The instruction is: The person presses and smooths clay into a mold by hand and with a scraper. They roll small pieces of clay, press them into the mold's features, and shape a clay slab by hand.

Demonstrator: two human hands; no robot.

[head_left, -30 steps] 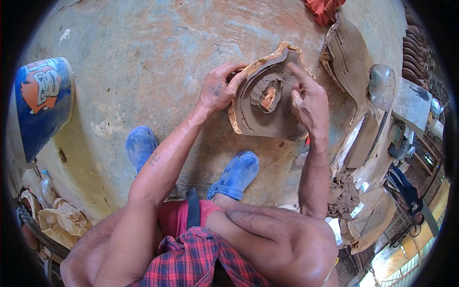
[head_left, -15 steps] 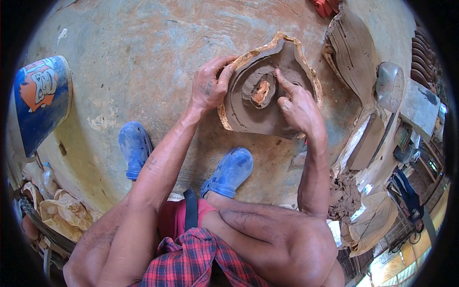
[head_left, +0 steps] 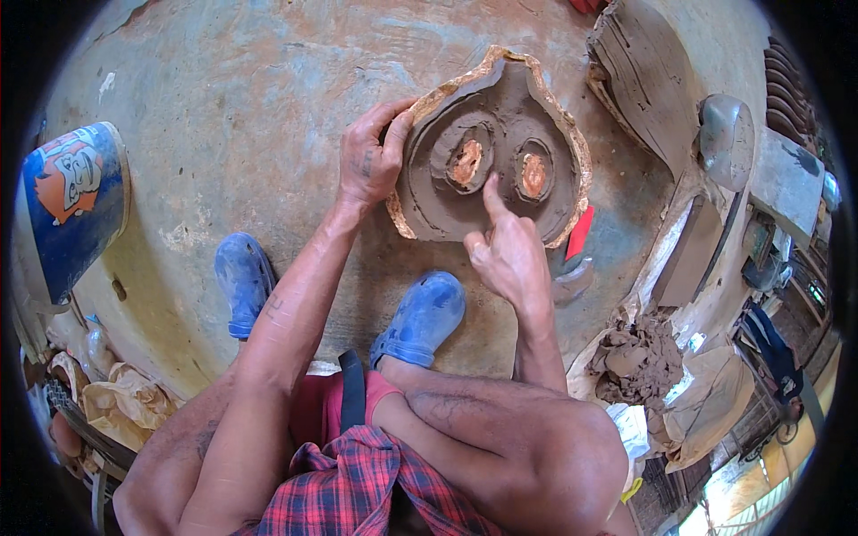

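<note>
A rough-edged, light brown mould (head_left: 579,152) lies on the floor in front of me, lined with wet grey-brown clay (head_left: 429,210). Two oval openings in the clay show orange mould surface, each ringed by a raised clay rim. My left hand (head_left: 371,152) grips the mould's left edge, thumb on top; its other fingertips are partly hidden. With its index finger stretched out, my right hand (head_left: 511,255) touches the clay low between the two ovals. Its other fingers are curled and hold nothing.
A red flat piece (head_left: 580,232) lies right of the mould. Further right are a large curved clay slab (head_left: 639,76), a clay block (head_left: 686,255) and a heap of clay lumps (head_left: 639,362). A blue bucket (head_left: 85,232) lies at the left. My blue clogs (head_left: 420,317) are below the mould.
My right index finger has moved down and left across the clay, from above the right oval to between the ovals, uncovering the right one. My left hand keeps its hold on the edge.
</note>
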